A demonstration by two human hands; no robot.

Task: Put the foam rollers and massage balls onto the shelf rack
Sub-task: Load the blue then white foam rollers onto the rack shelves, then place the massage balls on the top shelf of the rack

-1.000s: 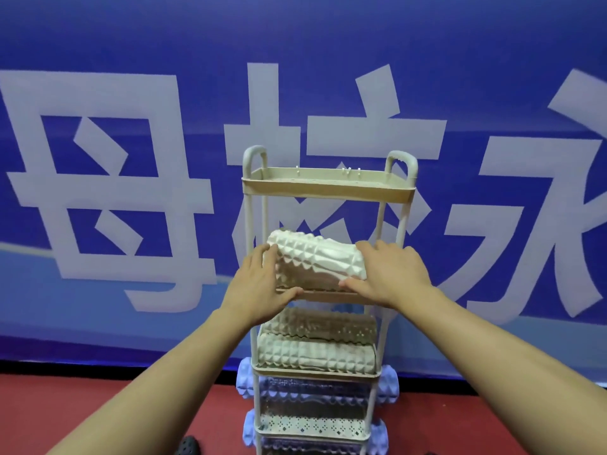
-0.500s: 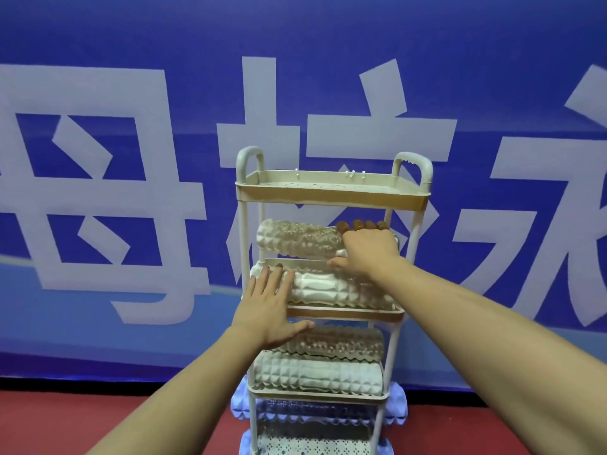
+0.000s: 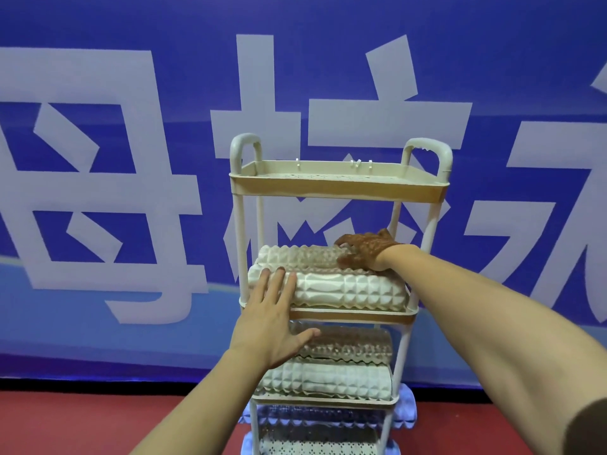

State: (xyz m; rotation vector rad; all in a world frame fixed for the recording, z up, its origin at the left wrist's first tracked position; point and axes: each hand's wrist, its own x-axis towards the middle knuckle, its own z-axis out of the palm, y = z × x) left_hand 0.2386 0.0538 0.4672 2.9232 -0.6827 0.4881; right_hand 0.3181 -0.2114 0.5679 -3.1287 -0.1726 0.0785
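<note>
A beige shelf rack stands against a blue banner, its top tray bare. On the second tier lie two cream knobbly foam rollers, one in front and one behind it. My right hand, dark in the shelf's shadow, reaches in from the right and curls over the rear roller's right end. My left hand lies flat with fingers spread against the left end of the front roller. No massage balls are visible.
The third tier holds two more cream rollers. Lilac rollers stick out of the lower tiers. The rack's two loop handles rise above the top tray. Red floor lies below the banner.
My right hand has brought the second cream roller down from mid-air onto the second tier, behind the front one. My left hand has stayed pressed against the front roller.
</note>
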